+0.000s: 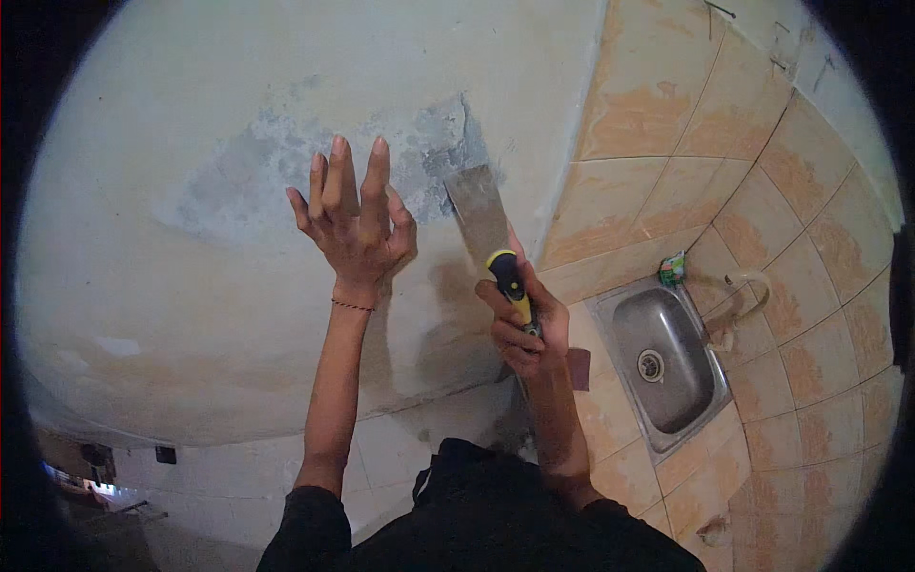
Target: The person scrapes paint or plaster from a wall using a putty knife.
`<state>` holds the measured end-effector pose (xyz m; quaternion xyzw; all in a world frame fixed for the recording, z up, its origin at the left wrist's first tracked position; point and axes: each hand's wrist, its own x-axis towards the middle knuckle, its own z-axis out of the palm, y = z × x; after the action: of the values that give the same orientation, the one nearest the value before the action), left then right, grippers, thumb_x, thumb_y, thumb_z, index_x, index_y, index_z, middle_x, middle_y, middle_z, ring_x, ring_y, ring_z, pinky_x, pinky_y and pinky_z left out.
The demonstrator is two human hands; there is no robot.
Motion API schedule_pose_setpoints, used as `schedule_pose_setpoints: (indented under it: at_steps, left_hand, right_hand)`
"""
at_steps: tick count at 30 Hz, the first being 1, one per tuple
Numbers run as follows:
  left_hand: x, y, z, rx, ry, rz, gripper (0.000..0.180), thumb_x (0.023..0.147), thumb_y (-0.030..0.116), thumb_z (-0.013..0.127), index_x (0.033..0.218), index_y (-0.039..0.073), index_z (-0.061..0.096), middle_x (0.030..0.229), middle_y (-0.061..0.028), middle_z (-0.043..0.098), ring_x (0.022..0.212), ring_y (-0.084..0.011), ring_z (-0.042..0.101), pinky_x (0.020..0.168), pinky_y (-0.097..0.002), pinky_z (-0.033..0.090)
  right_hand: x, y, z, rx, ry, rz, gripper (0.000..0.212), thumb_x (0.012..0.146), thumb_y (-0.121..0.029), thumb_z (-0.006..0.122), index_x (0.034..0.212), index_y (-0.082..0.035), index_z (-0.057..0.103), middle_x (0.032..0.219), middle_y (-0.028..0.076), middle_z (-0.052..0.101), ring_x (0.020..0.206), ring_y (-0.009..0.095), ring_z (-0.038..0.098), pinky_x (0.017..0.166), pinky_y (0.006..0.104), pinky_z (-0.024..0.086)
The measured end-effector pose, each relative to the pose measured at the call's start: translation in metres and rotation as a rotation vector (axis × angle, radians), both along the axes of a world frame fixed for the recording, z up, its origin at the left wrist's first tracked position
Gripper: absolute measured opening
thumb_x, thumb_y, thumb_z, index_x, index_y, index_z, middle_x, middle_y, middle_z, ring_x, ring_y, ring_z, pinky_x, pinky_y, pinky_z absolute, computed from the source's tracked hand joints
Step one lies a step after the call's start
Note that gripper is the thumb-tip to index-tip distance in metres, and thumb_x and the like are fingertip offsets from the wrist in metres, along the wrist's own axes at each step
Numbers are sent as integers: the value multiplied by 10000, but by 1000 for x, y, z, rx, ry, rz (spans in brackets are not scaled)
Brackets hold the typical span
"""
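A putty knife [479,212] with a wide metal blade and a black and yellow handle is gripped in my right hand [529,324]. Its blade tip lies at the lower right part of a grey, peeling patch [238,176] on the pale wall [172,286]. Fingers wrap around the handle, and the blade points up and slightly left. My left hand [357,214], with a thin cord at the wrist, is raised in front of the same patch, fingers spread and holding nothing. Whether its fingertips touch the wall I cannot tell.
On the right, a steel sink [658,334] is set in a tiled counter [620,458], with a curved tap [758,281] and a small green packet [673,268] by its far edge. A dark reddish square piece [579,369] lies near my right wrist. Orange-beige tiles [658,95] cover the adjoining wall.
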<state>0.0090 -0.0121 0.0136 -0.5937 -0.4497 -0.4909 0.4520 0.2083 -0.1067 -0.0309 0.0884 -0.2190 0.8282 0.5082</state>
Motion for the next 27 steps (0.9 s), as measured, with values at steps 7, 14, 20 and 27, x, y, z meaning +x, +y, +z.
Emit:
schedule_pose_setpoints:
  at_steps: [7, 14, 20, 27]
  left_hand:
    - [1, 3, 1, 39, -17, -60, 531, 842, 268, 454, 1359, 248, 576, 1494, -61, 424, 1417, -228, 296, 1213, -460, 5]
    - [0, 5, 1, 46, -14, -51, 546, 825, 275, 454, 1355, 246, 581, 1491, -80, 430, 1417, -238, 296, 1208, -458, 16]
    - [0, 3, 3, 45, -10, -41, 563, 807, 270, 465, 1356, 230, 582, 1482, -104, 438, 1403, -251, 313, 1208, -452, 20]
    - [-1, 5, 3, 60, -11, -41, 533, 843, 298, 436, 1349, 235, 590, 1482, -96, 432, 1393, -264, 327, 1206, -458, 27]
  right_hand:
    - [-7, -2, 3, -166, 499, 232, 510, 1078, -284, 294, 1557, -258, 122, 728, 74, 381, 358, 67, 381, 252, 185, 318]
    - [0, -4, 14, -99, 363, 176, 532, 1078, -216, 284, 1564, -322, 93, 769, 65, 374, 370, 51, 264, 305, 164, 322]
    - [7, -10, 27, -190, 457, 253, 511, 1079, -208, 247, 1565, -298, 117, 769, 70, 378, 371, 53, 264, 306, 167, 326]
    - [8, -5, 21, -201, 458, 251, 501, 1082, -218, 237, 1564, -294, 128, 763, 70, 381, 369, 52, 286, 301, 171, 312]
